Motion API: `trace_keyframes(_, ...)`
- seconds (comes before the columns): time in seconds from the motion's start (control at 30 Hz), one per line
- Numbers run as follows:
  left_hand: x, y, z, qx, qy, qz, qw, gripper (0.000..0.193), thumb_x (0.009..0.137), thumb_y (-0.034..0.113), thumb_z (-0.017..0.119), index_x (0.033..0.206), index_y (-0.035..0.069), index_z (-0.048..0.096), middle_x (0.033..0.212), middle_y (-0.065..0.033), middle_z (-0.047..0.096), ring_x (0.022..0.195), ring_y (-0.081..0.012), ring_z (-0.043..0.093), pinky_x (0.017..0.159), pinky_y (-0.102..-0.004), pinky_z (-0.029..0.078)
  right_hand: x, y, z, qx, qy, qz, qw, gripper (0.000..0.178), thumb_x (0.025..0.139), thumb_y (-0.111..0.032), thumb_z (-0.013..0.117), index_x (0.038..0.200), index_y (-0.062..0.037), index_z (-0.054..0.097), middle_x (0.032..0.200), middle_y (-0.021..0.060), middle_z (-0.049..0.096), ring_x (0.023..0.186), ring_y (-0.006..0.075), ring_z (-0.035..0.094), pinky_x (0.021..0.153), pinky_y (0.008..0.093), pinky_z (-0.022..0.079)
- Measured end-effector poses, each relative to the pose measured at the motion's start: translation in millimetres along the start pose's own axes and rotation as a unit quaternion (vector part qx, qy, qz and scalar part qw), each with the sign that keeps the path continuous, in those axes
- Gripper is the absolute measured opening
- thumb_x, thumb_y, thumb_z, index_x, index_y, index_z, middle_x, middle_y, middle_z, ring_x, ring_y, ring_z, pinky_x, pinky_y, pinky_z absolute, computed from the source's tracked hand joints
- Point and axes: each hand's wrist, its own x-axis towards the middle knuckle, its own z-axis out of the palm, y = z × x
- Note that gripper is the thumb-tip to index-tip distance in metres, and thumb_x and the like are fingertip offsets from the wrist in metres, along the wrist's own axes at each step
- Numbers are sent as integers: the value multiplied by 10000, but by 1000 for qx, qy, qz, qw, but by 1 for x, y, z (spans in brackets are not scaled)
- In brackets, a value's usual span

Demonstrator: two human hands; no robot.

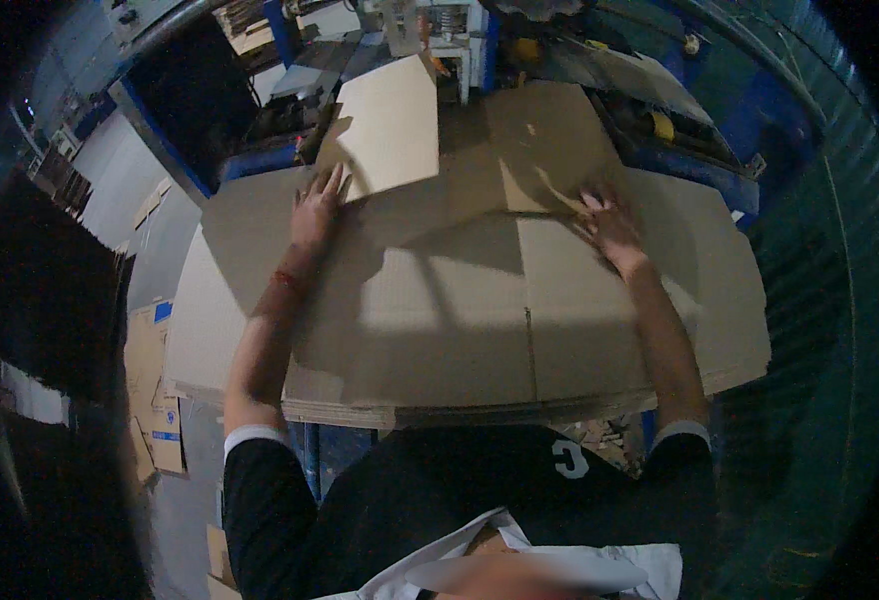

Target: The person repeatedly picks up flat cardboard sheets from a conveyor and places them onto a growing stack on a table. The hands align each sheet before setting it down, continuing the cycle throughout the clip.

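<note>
A stack of flat brown cardboard sheets [440,350] lies in front of me, its layered edges towards my body. At its far side, a pale cardboard panel [390,125] slants upward on the left and a darker brown cardboard panel [550,130] stands to the right; whether they are one sheet I cannot tell. My left hand [315,212] has its fingers closed at the near left corner of the pale panel. My right hand [612,228] grips the near right edge of the darker panel, whose near edge is raised and casts a shadow on the stack.
A machine with blue frame parts [680,105] stands beyond the stack, with a dark blue-edged panel [175,110] at its left. Cardboard pieces [160,400] lie on the grey floor [182,520] at left. A green corrugated surface [820,350] is at right.
</note>
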Motion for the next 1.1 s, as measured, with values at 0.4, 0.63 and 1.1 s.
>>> trace_keyframes(0.4, -239, -68, -98, -16, 228, -446, 865, 778, 799, 328, 630, 1323, -110, 258, 1369, -335, 249, 1302, -440, 202, 1074, -439, 181, -258, 124, -10, 88, 185, 325, 923, 578, 872, -372, 539, 1263, 41, 432, 1266, 204, 483, 1116, 334, 495, 979, 414, 364)
trace_keyframes(0.63, -250, -42, -91, 40, 66, -551, 831, 908, 818, 595, 480, 1355, -88, 218, 1391, -367, 143, 1333, -450, 117, 1025, -613, 98, -271, 157, 18, 374, 228, 342, 831, 544, 892, -362, 510, 1287, 6, 434, 1317, 173, 451, 1156, 294, 473, 955, 382, 380)
trace_keyframes(1.1, -158, -21, -198, -364, 425, -99, 823, 833, 844, 122, 614, 1417, -15, 25, 1469, -246, 77, 1366, -303, 113, 1070, -373, 198, -240, 202, -40, 70, 312, 607, 727, 653, 775, -487, 609, 1213, -12, 516, 1106, 132, 587, 949, 262, 562, 829, 399, 453)
